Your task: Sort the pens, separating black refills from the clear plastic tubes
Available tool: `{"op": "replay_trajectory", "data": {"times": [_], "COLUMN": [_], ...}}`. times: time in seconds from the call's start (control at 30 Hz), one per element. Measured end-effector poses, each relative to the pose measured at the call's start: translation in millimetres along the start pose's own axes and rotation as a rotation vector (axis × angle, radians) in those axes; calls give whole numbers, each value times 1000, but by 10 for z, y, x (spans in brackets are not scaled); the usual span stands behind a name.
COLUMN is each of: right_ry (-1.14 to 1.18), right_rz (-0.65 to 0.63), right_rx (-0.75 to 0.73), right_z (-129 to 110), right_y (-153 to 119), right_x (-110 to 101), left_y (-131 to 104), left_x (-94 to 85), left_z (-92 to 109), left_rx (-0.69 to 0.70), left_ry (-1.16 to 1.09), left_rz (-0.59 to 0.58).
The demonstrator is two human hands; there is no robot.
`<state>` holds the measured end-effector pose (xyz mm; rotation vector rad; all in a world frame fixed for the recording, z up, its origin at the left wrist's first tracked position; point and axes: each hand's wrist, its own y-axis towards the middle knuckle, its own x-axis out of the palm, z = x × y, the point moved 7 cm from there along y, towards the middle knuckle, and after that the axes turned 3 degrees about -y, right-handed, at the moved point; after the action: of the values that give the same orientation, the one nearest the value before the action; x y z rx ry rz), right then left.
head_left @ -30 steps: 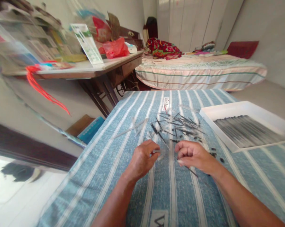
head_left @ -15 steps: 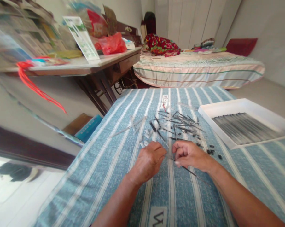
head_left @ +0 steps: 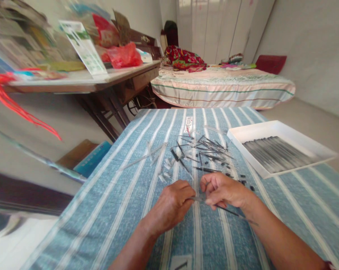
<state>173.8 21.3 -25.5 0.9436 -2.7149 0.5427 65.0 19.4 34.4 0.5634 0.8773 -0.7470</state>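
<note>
My left hand [head_left: 176, 199] is closed on the left end of a clear thin piece [head_left: 198, 198], low over the striped cloth. Just to its right, my right hand [head_left: 224, 190] pinches a thin black rod [head_left: 231, 212], which sticks out below the palm toward the lower right. The clear piece and the rod lie roughly in one line between the hands; whether they are joined cannot be made out. Beyond the hands lies a loose pile of black thin parts [head_left: 211, 147]. Small clear caps [head_left: 165, 170] and black bits [head_left: 243, 176] are scattered around it.
A white tray [head_left: 273, 170] with rows of dark-tipped clear sticks [head_left: 276, 152] stands at the right on the blue striped cloth [head_left: 124, 217]. Long clear strips [head_left: 143, 158] lie left of the pile. A side table [head_left: 82, 85] and a bed [head_left: 220, 84] stand beyond.
The view has shifted a little. My hands are slightly farther apart, and more of the clear piece shows between them. The rod still extends from my right hand.
</note>
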Motion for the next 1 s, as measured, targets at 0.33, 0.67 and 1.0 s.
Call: {"op": "replay_trajectory", "data": {"times": [0.33,0.67,1.0], "right_ry": [48,32,-365], "right_rz": [9,308,616], "right_rx": [-14,-262,-129], "right_z": [-25,-276,-309], "right_y": [11,-134,-451], "right_x": [61,-374,-983], "left_y": [14,-72,-78], "left_x": [77,-115,-226], "left_z": [-49,-267,-284], "left_rx": [-186,-318,-281], "left_ry": [-396,-1015,-1148], "left_rz": [0,377,585]}}
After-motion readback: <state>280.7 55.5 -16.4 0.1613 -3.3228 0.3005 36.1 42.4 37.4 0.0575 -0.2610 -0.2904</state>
